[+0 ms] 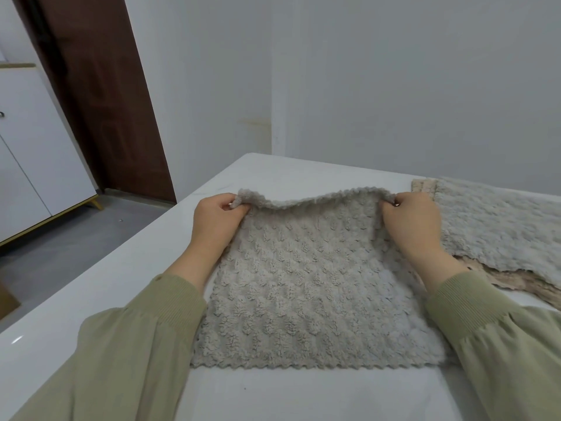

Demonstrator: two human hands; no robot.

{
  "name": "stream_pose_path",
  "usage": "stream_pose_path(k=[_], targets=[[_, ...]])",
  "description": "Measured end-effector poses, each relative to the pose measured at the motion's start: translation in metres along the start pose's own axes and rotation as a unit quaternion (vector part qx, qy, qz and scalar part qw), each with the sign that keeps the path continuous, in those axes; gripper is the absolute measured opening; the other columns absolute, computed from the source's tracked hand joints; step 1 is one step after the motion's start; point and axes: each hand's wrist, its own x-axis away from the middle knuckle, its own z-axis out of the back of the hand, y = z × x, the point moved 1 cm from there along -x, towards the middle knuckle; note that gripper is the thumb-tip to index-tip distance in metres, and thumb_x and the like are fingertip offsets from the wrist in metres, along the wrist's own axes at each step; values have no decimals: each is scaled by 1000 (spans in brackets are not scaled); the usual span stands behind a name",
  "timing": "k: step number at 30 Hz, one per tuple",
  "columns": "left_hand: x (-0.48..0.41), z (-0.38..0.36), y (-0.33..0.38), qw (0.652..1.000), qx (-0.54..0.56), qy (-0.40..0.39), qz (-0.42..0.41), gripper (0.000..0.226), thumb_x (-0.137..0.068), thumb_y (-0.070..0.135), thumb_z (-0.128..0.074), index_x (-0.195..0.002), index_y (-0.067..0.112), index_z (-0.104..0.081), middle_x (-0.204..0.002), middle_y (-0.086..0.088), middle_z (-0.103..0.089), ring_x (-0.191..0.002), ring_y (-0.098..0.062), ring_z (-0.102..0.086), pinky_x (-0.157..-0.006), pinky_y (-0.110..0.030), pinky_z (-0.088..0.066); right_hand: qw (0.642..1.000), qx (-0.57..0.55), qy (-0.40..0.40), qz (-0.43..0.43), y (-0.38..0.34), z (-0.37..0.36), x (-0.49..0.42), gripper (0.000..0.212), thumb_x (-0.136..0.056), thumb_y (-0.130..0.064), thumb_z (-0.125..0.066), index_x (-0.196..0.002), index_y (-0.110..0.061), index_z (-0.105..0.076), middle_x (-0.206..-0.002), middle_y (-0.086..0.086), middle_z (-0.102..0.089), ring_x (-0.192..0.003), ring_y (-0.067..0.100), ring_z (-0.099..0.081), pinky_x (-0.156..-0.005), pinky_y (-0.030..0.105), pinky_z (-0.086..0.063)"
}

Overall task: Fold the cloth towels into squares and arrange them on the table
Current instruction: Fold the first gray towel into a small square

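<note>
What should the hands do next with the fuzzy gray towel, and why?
Probably fold the gray towel in half by bringing its far edge onto the near zigzag edge. The left hand and right hand each pinch a far corner, lifted a bit, while the rest lies flat on the table.

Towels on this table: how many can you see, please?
3: a grey towel in the middle, a pale towel at right, a beige towel beneath that one. More may be hidden underneath.

both arms reach forward in olive sleeves. the left hand (217,218) and right hand (411,221) are raised level, well apart. each pinches with curled fingers and thumb.
</note>
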Motion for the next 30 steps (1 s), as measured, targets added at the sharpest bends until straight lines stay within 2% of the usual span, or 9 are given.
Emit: stream_pose_path(k=[2, 5, 7, 11, 18, 21, 24, 27, 30], targets=[[-1, -1, -1, 997, 58, -22, 43, 40, -82, 7, -66, -47, 21, -51, -37, 12, -38, -36, -4, -29, -42, -20, -23, 998, -41, -17, -41, 3, -1, -3, 37, -81, -9, -57, -50, -5, -37, -46, 8, -33, -45, 24, -27, -49, 26, -23], [3, -3, 4, 994, 78, -48, 60, 25, -87, 6, -61, -63, 13, -63, -46, 1, -57, -33, -8, -42, -36, -14, -31, 987, -129, -38, -86, 4, -3, -2, 22, -80, -6, -52, -62, 4, -61, -52, 10, -60, -47, 27, -56, -54, 33, -52], [4, -3, 6, 991, 116, -36, 53, 22, -89, 6, -60, -77, 21, -72, -65, 3, -71, -52, -10, -63, -50, -18, -47, 966, -234, -21, -105, -2, 1, 2, 19, -85, -3, -52, -74, -1, -67, -64, 8, -69, -62, 22, -69, -66, 42, -59], [9, 3, 7, 987, 154, -11, 52, 25, -87, 6, -62, -91, 27, -74, -98, -2, -73, -96, -22, -68, -84, -34, -53, 949, -310, 28, -58, -21, 16, 15, 27, -88, -2, -48, -101, -14, -69, -88, -3, -68, -78, 6, -62, -66, 15, -52], [49, 15, 38, 908, 358, -23, 219, 19, -90, 7, -53, -79, 6, -68, -90, -8, -68, -79, -17, -65, -63, -28, -58, 948, -308, 11, -75, -17, 37, 64, 25, -94, -13, -44, -91, -11, -69, -68, -5, -58, -67, 11, -52, -61, 24, -39], [69, 27, 38, 926, 316, -7, 208, 12, -87, 1, -59, -88, 6, -70, -87, -4, -68, -77, -14, -64, -59, -22, -56, 959, -275, 0, -74, -8, 47, 83, 22, -89, -5, -48, -91, -12, -68, -63, -1, -57, -53, 11, -45, -51, 21, -37], [83, 41, 35, 953, 230, 14, 198, 27, -87, -2, -58, -104, 15, -68, -80, -4, -63, -58, -11, -60, -55, -19, -53, 968, -239, 12, -77, 0, 56, 99, 23, -85, -1, -49, -94, -12, -68, -69, 0, -60, -56, 14, -49, -59, 25, -39], [92, 50, 30, 980, 101, 21, 168, 26, -86, 1, -58, -99, 20, -71, -74, -4, -64, -49, -12, -53, -50, -19, -49, 980, -186, -18, -72, 6, 64, 107, 18, -85, -7, -53, -95, -15, -66, -71, 0, -61, -63, 17, -53, -64, 28, -43], [95, 49, 28, 991, -9, -10, 130, 25, -83, 5, -59, -93, 24, -73, -73, -3, -65, -57, -16, -54, -62, -26, -47, 987, -134, -57, -69, 12, 65, 109, 18, -84, -9, -55, -97, -15, -67, -70, -1, -60, -64, 20, -54, -67, 32, -45]])
